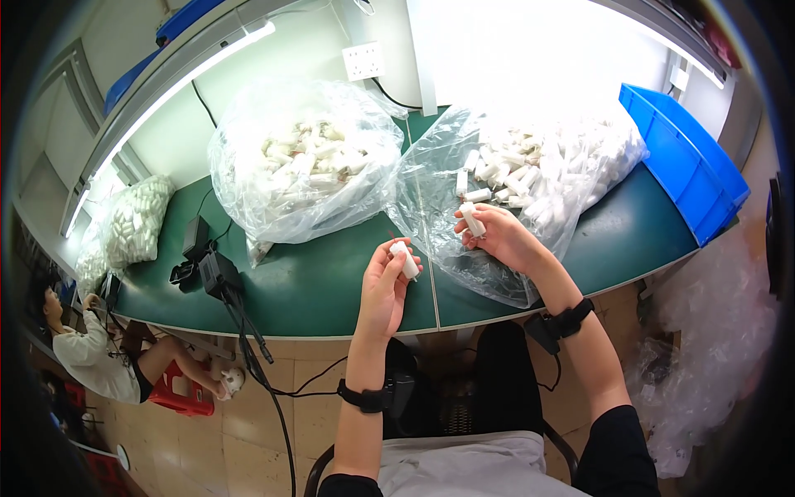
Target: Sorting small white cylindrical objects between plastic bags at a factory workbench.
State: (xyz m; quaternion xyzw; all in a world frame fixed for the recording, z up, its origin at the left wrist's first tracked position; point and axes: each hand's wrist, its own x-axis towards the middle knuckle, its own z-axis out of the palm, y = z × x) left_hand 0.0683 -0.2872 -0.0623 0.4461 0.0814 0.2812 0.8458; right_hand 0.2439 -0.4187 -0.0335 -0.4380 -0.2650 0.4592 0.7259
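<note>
My left hand [384, 286] is closed around a small white cylinder [405, 261], held over the front of the green table. From the cylinder's upper end a thin reddish strand seems to stick out. To the right, my right hand [507, 240] pinches a similar white piece [473, 220] between thumb and fingers. It is above the opened clear plastic bag [464, 265], beside the pile of white cylinders [530, 170] that lies in it. The two hands are apart. What exactly these cylinders are, I cannot tell.
Another clear bag [306, 174] full of white pieces stands left of centre, a third [141, 219] at far left. A blue crate [687, 157] sits at the right end. Black adapters with cables [219, 273] lie at the table's left. A person [91, 348] sits beyond.
</note>
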